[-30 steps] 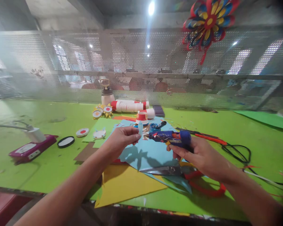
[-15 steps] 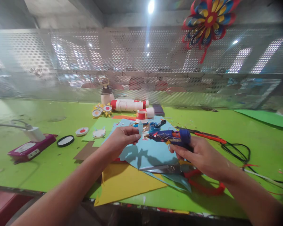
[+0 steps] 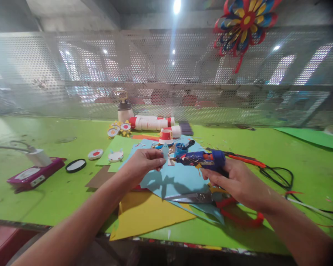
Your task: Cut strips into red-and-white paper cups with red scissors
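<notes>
My left hand point(image 3: 144, 162) pinches a small light-blue paper piece point(image 3: 165, 150), held upright between thumb and fingers. A dark blue hot glue gun point(image 3: 195, 158) is gripped in my right hand point(image 3: 235, 181), its nozzle pointing left, close to the paper piece; whether they touch I cannot tell. Beneath both hands lies a light-blue sheet of paper point(image 3: 152, 181). Large scissors with red handles point(image 3: 191, 198) rest on the sheet below the glue gun. Behind the glue gun stands a small blue jar point(image 3: 181, 148) with a black-ended tool across it.
Yellow paper point(image 3: 150, 214) lies at the green table's front edge. Left are a purple power strip point(image 3: 34, 173) with a plugged-in charger, a black-rimmed disc point(image 3: 76, 165) and decorated white discs point(image 3: 115, 156). Paper cups point(image 3: 165, 136) and a spray bottle point(image 3: 124, 109) stand behind; black cable point(image 3: 283, 177) coils right.
The hands, paper piece and glue gun stay nearly in place; the glue gun's nozzle has shifted very slightly. The whole view has moved a little.
</notes>
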### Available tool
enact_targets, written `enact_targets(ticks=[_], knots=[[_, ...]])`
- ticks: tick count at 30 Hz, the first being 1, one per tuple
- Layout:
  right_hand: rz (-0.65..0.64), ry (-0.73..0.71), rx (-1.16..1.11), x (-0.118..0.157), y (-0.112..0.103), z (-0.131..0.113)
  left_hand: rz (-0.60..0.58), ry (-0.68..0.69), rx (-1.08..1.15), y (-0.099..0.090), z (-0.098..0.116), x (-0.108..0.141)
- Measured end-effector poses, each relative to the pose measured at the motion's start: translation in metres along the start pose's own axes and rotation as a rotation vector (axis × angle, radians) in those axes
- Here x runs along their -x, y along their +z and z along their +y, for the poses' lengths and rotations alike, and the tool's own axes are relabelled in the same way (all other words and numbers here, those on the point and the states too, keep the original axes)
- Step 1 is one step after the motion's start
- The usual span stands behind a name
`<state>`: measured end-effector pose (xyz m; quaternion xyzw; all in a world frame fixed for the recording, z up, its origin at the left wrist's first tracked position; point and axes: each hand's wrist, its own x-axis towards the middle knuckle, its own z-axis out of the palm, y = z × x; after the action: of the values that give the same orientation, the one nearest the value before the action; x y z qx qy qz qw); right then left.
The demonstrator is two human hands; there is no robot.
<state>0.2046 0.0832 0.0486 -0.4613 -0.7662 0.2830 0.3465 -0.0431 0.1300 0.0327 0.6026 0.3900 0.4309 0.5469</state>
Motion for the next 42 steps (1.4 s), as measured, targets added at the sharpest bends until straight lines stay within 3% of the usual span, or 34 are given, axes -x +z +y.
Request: enact_targets(ticks=[21, 33, 38, 42], knots=[[0.003, 0.001, 0.004, 0.001, -0.001, -0.002, -0.003, -0.027, 0.011, -0.001, 0.001, -0.001], [-0.091, -0.011, -0.012, 0.003, -0.004, -0.004, 0.029, -0.035, 0.046, -0.002, 0.003, -0.001], [0.072, 0.055, -0.002, 0.006, -0.015, 0.001, 0.048, -0.057, 0.128, -0.003, 0.002, -0.003], [0.344, 0.06, 0.19, 0.005, -0.038, 0.017, 0.08, -0.065, 0.2, -0.002, 0.002, -0.002]])
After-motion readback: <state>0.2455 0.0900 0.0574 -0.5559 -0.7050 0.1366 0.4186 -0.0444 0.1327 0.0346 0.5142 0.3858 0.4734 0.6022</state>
